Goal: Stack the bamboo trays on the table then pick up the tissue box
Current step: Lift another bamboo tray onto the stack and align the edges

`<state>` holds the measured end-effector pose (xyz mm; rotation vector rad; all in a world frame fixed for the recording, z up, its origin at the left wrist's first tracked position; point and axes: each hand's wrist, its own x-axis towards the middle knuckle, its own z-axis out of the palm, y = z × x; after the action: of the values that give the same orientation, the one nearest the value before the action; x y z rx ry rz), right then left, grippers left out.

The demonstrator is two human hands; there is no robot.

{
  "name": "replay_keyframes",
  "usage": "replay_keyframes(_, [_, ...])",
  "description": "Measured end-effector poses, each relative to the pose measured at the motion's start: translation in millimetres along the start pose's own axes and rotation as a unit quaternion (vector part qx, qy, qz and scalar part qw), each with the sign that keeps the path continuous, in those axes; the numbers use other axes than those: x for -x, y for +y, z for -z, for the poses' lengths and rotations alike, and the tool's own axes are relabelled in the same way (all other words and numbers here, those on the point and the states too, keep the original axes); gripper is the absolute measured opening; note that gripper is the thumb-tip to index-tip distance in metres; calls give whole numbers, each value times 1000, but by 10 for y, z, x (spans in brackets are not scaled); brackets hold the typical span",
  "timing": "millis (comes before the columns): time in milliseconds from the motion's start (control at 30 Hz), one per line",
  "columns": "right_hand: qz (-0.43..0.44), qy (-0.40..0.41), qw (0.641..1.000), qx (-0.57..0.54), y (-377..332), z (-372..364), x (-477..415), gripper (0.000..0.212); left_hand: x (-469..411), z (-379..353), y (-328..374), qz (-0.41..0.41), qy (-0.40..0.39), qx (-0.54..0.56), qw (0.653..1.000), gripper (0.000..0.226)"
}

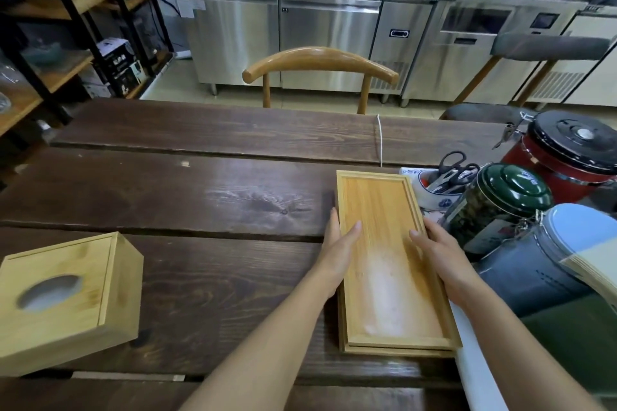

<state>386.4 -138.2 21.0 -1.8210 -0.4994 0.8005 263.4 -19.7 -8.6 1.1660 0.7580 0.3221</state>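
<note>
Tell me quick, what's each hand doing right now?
Left hand: gripping the left edge of the top tray, thumb inside.
Right hand: gripping the tray's right edge, thumb inside.

Pale honey bamboo trays (384, 243) with straight grain lie on a dark brown, streaked wood surface (200, 197). The tissue box (63, 297) matches them. A green-lidded jar (510, 190), a white bowl (430, 190) with apparently blue markings.

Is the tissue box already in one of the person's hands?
No: the tissue box sits alone on the table, while the left hand and right hand grip the stacked bamboo trays.
</note>
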Motion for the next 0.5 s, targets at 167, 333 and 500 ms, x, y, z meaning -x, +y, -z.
replay_keyframes(167, [-12, 14, 1000, 12, 86, 17, 138, 26, 142, 47, -30, 9, -9, 13, 1000, 68])
replay_keyframes(333, [-3, 18, 1000, -1, 263, 72, 446, 49, 488, 65, -183, 8, -14, 56, 998, 58])
replay_keyframes(500, [0, -2, 999, -32, 311, 56, 611, 50, 688, 21, -279, 8, 2, 69, 998, 57])
